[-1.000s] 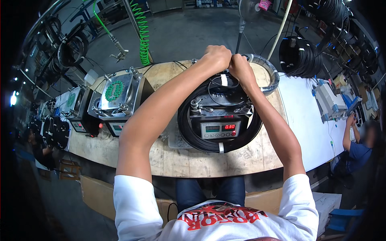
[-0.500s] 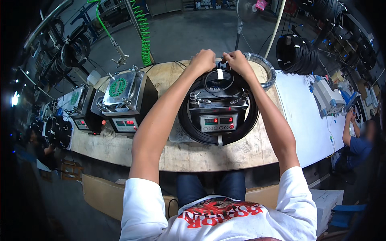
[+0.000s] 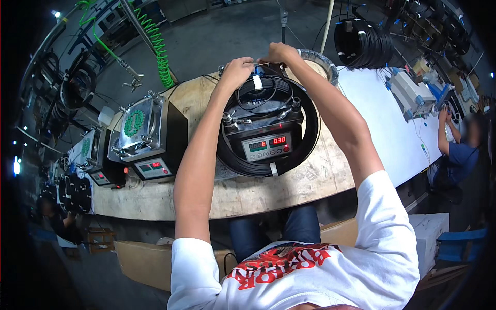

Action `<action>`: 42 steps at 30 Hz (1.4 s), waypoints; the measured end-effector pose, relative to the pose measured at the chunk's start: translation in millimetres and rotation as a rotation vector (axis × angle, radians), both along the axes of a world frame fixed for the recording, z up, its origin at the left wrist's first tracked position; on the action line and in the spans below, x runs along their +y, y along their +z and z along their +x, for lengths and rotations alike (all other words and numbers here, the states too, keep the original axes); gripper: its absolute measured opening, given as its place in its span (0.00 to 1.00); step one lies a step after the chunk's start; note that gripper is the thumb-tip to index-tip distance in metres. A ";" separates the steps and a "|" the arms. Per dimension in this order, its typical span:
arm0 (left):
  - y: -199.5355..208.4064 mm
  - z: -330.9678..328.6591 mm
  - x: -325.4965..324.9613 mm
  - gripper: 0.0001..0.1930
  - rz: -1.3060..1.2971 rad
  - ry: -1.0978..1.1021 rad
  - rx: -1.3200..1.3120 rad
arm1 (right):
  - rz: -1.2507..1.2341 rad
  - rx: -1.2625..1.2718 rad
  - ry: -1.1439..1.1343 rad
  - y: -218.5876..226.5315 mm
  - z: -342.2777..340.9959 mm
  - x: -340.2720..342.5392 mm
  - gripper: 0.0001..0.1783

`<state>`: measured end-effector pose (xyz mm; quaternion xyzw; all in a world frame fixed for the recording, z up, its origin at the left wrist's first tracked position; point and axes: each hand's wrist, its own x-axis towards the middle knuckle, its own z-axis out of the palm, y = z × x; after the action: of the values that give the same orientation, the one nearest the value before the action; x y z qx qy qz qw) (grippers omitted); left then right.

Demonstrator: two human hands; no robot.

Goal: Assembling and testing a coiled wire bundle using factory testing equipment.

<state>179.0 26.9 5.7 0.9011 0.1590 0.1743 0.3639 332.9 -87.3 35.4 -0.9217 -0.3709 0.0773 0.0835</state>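
Note:
A coil of black cable is looped around a black machine with a lit control panel. My left hand is at the far left of the coil, its fingers bent together beside a small blue part. Just beyond it, my right hand reaches past the coil's far edge with its fingertips closed. Whatever lies between the fingers of either hand is hidden or too small to make out. A white tag wraps the coil near my hands, and another white tag marks its near side.
Two similar machines stand to the left on the wooden table. A clear-wrapped hose ring lies at the far right edge. Green coiled air hose hangs behind. A co-worker sits at the white table on the right.
My right hand has moved farther away and to the left over the machine's back, and my left hand has shifted left. The panel's right readout has changed. The whole view has turned slightly.

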 end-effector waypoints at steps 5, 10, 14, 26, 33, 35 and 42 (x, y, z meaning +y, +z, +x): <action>-3.2 11.2 -3.4 0.23 -0.088 -0.018 -0.022 | 0.166 0.276 -0.173 -9.6 53.0 4.3 0.23; -9.1 15.7 4.7 0.23 -0.077 -0.024 -0.044 | 0.620 0.869 -0.333 -47.0 78.3 -39.2 0.16; -6.8 1.2 12.8 0.22 -0.051 -0.005 -0.016 | 0.978 1.013 -0.058 -66.0 44.6 -63.4 0.22; 0.2 3.1 0.5 0.21 -0.035 -0.044 -0.035 | 1.096 0.980 0.088 -76.3 63.3 -30.1 0.11; -5.6 4.5 2.6 0.22 0.013 -0.081 -0.052 | 1.056 0.842 0.000 -76.4 42.8 -48.4 0.15; -5.6 7.8 7.4 0.22 0.017 -0.091 -0.072 | 1.197 0.854 -0.080 -74.9 33.0 -49.3 0.16; -9.6 5.7 5.5 0.23 -0.044 -0.121 -0.068 | 1.393 1.030 0.062 -77.2 23.7 -56.5 0.16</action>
<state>184.7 32.4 -3.9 0.8943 0.0956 0.1791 0.3987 356.6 -143.7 -41.8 -0.5003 -0.2745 0.2428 0.7845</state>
